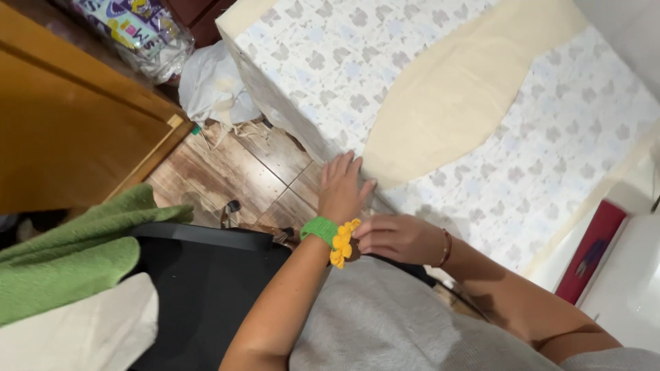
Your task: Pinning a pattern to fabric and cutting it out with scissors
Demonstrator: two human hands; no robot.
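Observation:
My left hand (342,187) lies flat with its fingers spread on the near edge of a surface covered with a white cloth printed with pale grey and blue shapes (564,130). A plain cream piece of fabric (454,96) lies on that cloth just beyond the fingertips. On my left wrist sits a green crochet band (318,229) with a yellow crochet flower (342,246). My right hand (397,238), with a thin bracelet at its wrist, reaches across, and its curled fingertips pinch the yellow flower.
A wooden door or cabinet (62,130) stands at the left above a green towel (69,254) and a black seat back (206,288). A plastic-wrapped pack (141,31) and white bag (213,86) sit on the wood-look floor (234,172). A red object (595,251) is at right.

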